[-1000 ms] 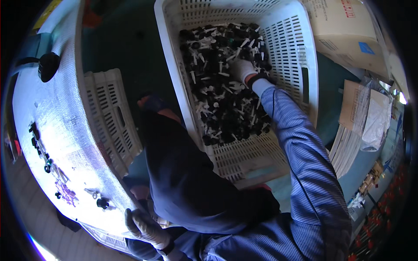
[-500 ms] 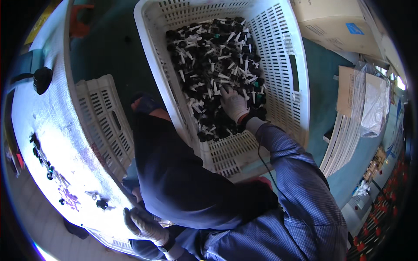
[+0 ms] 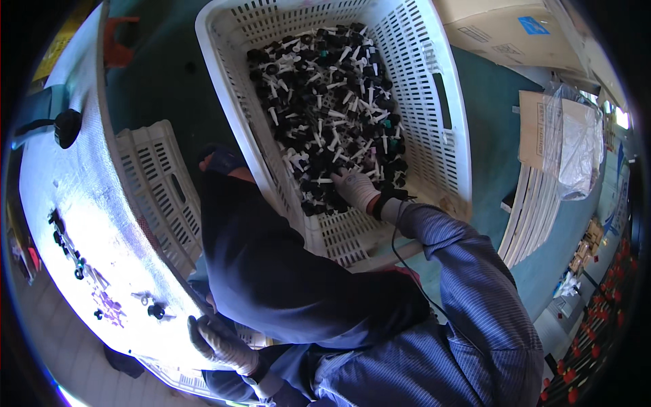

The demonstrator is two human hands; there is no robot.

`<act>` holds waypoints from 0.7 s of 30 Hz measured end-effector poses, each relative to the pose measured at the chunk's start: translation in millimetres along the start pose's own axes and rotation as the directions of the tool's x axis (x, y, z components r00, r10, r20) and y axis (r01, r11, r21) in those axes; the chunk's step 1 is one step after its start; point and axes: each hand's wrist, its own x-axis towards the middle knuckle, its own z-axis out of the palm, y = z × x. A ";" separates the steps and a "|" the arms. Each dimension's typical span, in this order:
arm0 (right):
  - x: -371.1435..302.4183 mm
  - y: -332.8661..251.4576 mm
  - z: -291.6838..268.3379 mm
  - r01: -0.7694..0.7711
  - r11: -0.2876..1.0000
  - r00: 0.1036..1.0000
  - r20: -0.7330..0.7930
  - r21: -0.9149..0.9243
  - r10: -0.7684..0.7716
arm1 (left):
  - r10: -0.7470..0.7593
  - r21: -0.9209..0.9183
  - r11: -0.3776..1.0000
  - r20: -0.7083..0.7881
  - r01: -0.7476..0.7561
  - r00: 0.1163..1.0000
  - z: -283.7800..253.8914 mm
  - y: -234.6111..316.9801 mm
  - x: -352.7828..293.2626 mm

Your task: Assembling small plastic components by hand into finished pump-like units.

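Observation:
A large white slotted crate [image 3: 444, 115] stands on the floor, filled with several small black and white plastic parts [image 3: 325, 102]. My right hand [image 3: 356, 188], in a light glove, reaches into the near end of the pile with its fingers closed on a few parts. My left hand [image 3: 220, 342], also gloved, rests on the rounded edge of the white table [image 3: 74, 197] at the lower left, holding nothing I can see. A few small black parts [image 3: 154, 309] lie on the table close to that hand.
A second white slotted crate [image 3: 159, 190] stands under the table edge. A black round object [image 3: 68, 127] sits at the table's far end. Cardboard boxes [image 3: 508, 30], a plastic bag [image 3: 576, 146] and stacked sheets [image 3: 536, 217] lie to the right on the teal floor.
My right hand has drawn back from the far middle of the crate to its near end. The left hand stays on the table edge.

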 end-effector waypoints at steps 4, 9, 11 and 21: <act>-7.4 -12.5 -28.3 -0.001 0.961 0.968 0.243 0.276 -0.069 | -0.022 -0.083 0.996 -0.051 0.018 0.998 4.7 2.6 -0.2; 6.2 -1.6 -32.2 0.011 0.946 0.982 0.175 0.325 -0.072 | -0.068 -0.087 0.994 -0.058 0.062 0.996 -1.4 -6.3 1.0; 18.4 -5.0 -56.1 -0.113 0.900 0.994 0.055 0.421 0.099 | -0.077 -0.099 0.993 -0.061 0.071 0.995 -2.0 -6.6 1.2; 114.1 -16.2 -77.7 -0.213 0.909 0.946 -0.157 0.358 0.284 | -0.053 -0.044 0.998 -0.055 0.050 0.997 -1.5 -6.0 0.9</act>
